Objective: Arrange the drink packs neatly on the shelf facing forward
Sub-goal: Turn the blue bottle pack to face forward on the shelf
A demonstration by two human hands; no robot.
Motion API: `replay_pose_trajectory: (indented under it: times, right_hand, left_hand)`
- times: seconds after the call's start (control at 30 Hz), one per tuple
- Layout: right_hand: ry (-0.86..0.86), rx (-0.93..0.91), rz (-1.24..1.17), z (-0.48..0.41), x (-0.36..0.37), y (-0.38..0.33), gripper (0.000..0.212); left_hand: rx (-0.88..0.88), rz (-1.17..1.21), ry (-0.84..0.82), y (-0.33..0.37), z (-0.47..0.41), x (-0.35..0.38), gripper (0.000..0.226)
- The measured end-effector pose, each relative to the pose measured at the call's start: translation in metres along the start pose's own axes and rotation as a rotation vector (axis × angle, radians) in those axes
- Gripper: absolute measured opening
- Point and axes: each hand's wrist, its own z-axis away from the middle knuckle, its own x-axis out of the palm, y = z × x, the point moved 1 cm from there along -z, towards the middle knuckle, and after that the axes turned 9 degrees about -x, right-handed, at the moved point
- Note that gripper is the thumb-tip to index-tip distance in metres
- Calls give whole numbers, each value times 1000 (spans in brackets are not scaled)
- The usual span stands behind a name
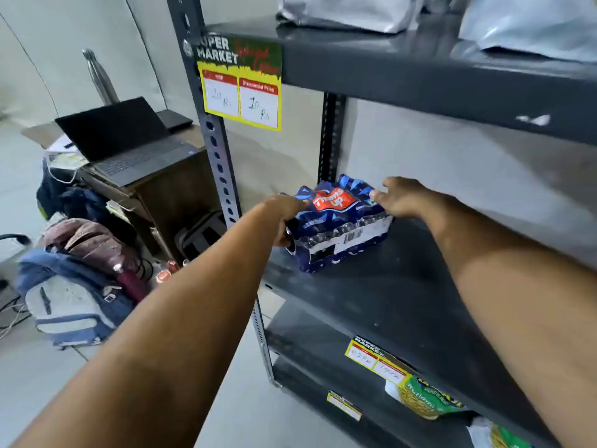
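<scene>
From the head view, I have both arms stretched out to one drink pack (339, 221), a blue shrink-wrapped bundle with a red Thums Up logo on top and a white barcode label along its near side. It sits on the middle shelf (403, 286) of a dark metal rack, at the shelf's back left corner, close to the left rear upright, and it is turned at an angle to the front edge.

My left hand (286, 218) is clamped on the pack's left end, fingers curled around it and down over that side. My right hand (403, 197) lies against the pack's right end, fingers spread and only lightly bent, touching the wrap at the top right corner; it is not closed around anything.

The rest of the middle shelf is bare dark metal out to the front edge. A yellow price tag (240, 88) reading "Super Market" hangs from the front edge of the upper shelf at its left corner, and silver bags (355, 11) rest on that upper shelf. A smaller price tag (376, 363) is stuck on the front edge of the middle shelf, and below it a green snack packet (426, 400) lies on the lower shelf.

To the left of the rack, a laptop (129, 143) stands open on a wooden desk (168, 195), and backpacks (74, 286) lie on the floor beside it.
</scene>
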Motion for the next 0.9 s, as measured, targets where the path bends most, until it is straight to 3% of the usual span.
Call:
replay_pose_trajectory:
  times: [0.07,0.27,0.47,0.63,0.73,0.8,0.9]
  right_hand:
    - [-40,61,-83,-16,7,0,55]
    - [-79,145,-266,-54,23,3,63]
    - [-162,176,-455,-71,29,13,74]
    - [-32,146,-532,-59,34,18,71]
    - [62,89,-576,-42,36,22,56]
    - [150,57,-614,-26,38,25,46]
    - [288,74,-729,-1,46,32,48]
  left_hand:
    - [-38,-52,-25,9,-3,-5,55]
    - [-86,-163,-108,22,-9,-17,43]
    - [-95,-132,-65,22,-12,-11,42]
    - [16,-6,20,9,-7,-3,44]
    - [95,23,124,-1,6,4,44]
    - [166,-52,214,-10,18,9,48]
    - [293,-207,359,-26,40,19,39]
